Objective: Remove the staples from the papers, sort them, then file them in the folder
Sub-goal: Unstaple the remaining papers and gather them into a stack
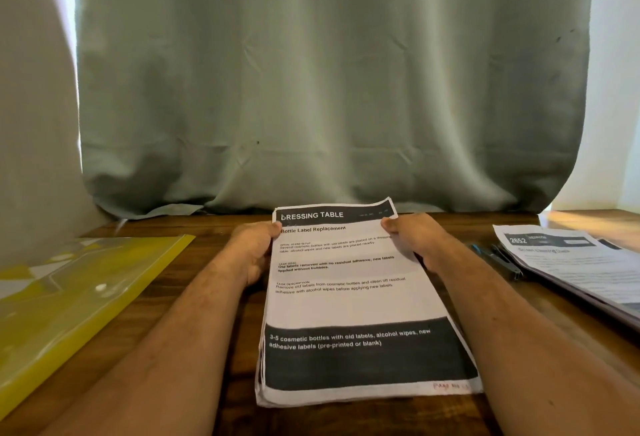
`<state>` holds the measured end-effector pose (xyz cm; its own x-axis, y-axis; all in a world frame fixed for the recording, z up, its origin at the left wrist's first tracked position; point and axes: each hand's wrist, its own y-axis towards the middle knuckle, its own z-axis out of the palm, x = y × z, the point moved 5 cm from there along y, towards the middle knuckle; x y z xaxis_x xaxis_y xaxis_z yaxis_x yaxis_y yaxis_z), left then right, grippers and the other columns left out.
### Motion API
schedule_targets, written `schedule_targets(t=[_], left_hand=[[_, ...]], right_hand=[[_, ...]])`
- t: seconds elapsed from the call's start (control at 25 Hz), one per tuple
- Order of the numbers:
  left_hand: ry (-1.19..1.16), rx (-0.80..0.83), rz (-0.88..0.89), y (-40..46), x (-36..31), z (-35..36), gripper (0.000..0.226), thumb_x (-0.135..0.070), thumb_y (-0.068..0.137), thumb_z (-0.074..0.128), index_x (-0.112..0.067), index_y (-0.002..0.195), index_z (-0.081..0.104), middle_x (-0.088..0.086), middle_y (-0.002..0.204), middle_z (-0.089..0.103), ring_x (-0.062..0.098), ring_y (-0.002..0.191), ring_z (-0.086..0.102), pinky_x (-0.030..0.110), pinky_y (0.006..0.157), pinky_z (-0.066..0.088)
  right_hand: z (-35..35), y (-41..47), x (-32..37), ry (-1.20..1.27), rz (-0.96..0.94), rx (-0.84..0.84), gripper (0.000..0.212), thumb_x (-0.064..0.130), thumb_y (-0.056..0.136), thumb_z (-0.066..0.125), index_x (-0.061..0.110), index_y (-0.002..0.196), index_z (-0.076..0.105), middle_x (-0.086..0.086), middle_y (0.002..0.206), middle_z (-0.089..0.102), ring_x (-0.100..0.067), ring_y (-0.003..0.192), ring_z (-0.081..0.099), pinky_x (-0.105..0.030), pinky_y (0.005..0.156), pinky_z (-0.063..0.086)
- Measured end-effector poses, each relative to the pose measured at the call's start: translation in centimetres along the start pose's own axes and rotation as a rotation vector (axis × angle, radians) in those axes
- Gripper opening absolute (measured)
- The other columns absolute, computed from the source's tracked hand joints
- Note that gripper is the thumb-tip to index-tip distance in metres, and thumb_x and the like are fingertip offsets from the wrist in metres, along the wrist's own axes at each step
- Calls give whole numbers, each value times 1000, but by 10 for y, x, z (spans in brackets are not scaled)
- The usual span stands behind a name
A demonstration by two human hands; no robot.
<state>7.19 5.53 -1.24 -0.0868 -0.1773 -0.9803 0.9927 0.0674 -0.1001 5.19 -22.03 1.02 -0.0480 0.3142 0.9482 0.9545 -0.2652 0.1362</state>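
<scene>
Bare forearms reaching up from the near edge over a dark wooden table (214, 227), grey-green curtain (329, 89) hanging behind. Far left: yellow plastic folder (79, 300) lying flat, cut off by the edge. Centre: stack of papers (349, 304) headed "Dressing Table", near end on the table, far end lifted. Left hand (254, 250) curled round its left edge, thumb on top. Right hand (415, 238) gripping the right edge likewise. Further right: dark tool (498, 259), too blurred to identify, just beside a second paper pile (568, 262) running out of view
</scene>
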Motion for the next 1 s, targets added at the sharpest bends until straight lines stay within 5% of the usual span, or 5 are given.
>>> schedule_targets(t=[0.16, 0.32, 0.52, 0.72, 1.0], left_hand=[[-94, -92, 85, 1, -5, -3, 16, -12, 100, 57, -5, 111, 66, 15, 91, 73, 27, 71, 70, 38, 61, 59], [-109, -112, 156, -1, -9, -1, 14, -12, 100, 56, -7, 109, 66, 16, 91, 73, 29, 71, 69, 43, 73, 59], [-102, -91, 187, -2, -9, 4, 10, -11, 101, 54, -8, 100, 64, 13, 84, 71, 25, 67, 67, 38, 67, 58], [-63, -97, 326, -6, -16, 6, 20, -4, 101, 53, -17, 109, 65, 12, 96, 73, 26, 79, 70, 43, 78, 60], [-68, -96, 379, -18, -23, 10, 27, 3, 100, 46, -15, 108, 65, 9, 88, 70, 21, 68, 69, 37, 66, 61]], right_hand=[[9, 3, 1, -53, 17, 65, 33, 27, 94, 62, 2, 117, 66, -20, 117, 67, -32, 103, 65, -44, 99, 50], [11, 3, -7, 30, 116, 110, 21, 23, 87, 70, 8, 102, 70, -8, 96, 76, -31, 92, 72, -50, 94, 54], [10, 5, 4, 66, 19, 22, 21, 27, 95, 59, 7, 100, 66, -17, 103, 73, -37, 99, 68, -42, 88, 54], [7, 2, 8, 107, 20, -17, 27, 32, 98, 50, 10, 99, 66, -15, 101, 73, -35, 99, 67, -37, 78, 47], [5, 1, 7, 87, 27, -18, 28, 32, 100, 50, 7, 104, 63, -15, 102, 71, -31, 92, 65, -36, 76, 46]])
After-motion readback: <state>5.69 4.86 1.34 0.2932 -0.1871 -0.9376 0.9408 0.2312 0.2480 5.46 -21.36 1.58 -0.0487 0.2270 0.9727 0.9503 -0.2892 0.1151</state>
